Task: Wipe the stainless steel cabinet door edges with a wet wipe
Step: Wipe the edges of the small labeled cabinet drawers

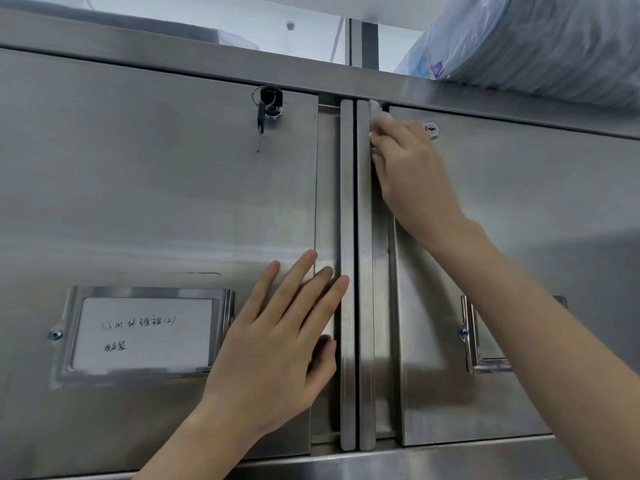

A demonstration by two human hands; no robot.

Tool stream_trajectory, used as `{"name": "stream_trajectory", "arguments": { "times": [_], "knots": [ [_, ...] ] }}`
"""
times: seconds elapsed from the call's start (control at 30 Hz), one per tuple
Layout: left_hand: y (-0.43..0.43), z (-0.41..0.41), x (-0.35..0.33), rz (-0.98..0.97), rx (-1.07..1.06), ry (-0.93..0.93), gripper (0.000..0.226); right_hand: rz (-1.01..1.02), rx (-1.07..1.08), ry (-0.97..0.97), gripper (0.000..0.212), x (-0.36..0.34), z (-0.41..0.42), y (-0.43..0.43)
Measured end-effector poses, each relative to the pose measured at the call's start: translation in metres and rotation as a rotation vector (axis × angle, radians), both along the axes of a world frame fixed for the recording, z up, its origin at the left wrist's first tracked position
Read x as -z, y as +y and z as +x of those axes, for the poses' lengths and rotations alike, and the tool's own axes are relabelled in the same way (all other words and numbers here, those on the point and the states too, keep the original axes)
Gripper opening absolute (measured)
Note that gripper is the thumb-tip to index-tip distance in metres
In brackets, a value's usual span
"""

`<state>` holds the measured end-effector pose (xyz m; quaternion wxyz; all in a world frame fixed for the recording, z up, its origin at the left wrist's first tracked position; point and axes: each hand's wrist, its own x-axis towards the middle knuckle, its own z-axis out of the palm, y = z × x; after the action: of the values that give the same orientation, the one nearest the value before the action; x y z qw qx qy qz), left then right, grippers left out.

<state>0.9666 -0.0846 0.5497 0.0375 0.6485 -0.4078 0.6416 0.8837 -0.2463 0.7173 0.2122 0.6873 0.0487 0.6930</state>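
Note:
Two stainless steel cabinet doors meet at a dark centre gap, the left door (156, 202) and the right door (519, 254). Each has a long vertical edge handle beside the gap. My right hand (412, 174) pinches a white wet wipe (375, 110) against the top of the right door's edge handle (365, 306). My left hand (277, 348) lies flat with straight fingers on the left door, its fingertips reaching the left edge handle (347, 375).
A key hangs in the left door's lock (268, 105); the right door has a bare lock (431, 129). A handwritten label sits in a metal frame (142, 332). A plastic-wrapped bundle (554, 43) lies on the cabinet top at the upper right.

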Motion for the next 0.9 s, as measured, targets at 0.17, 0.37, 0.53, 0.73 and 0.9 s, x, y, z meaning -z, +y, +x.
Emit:
{"name": "stream_trajectory", "arguments": {
  "times": [0.17,0.37,0.53,0.73,0.9],
  "knots": [
    [0.000,0.000,0.000,0.004,0.005,0.004,0.062,0.066,-0.029,-0.082,0.037,0.028,0.000,-0.003],
    [-0.001,0.000,-0.001,-0.002,0.021,-0.013,0.061,0.127,0.093,0.160,0.067,0.014,0.003,0.002],
    [-0.001,0.000,0.000,0.002,0.000,-0.020,0.063,0.150,0.110,0.152,0.071,0.024,0.006,0.008],
    [0.000,-0.001,0.000,-0.002,-0.020,-0.038,0.062,0.176,0.139,0.164,0.066,0.012,0.006,0.011],
    [0.003,-0.004,0.000,-0.004,-0.024,-0.039,0.061,0.185,0.059,0.179,0.068,0.037,0.008,0.013]
  ]
}}
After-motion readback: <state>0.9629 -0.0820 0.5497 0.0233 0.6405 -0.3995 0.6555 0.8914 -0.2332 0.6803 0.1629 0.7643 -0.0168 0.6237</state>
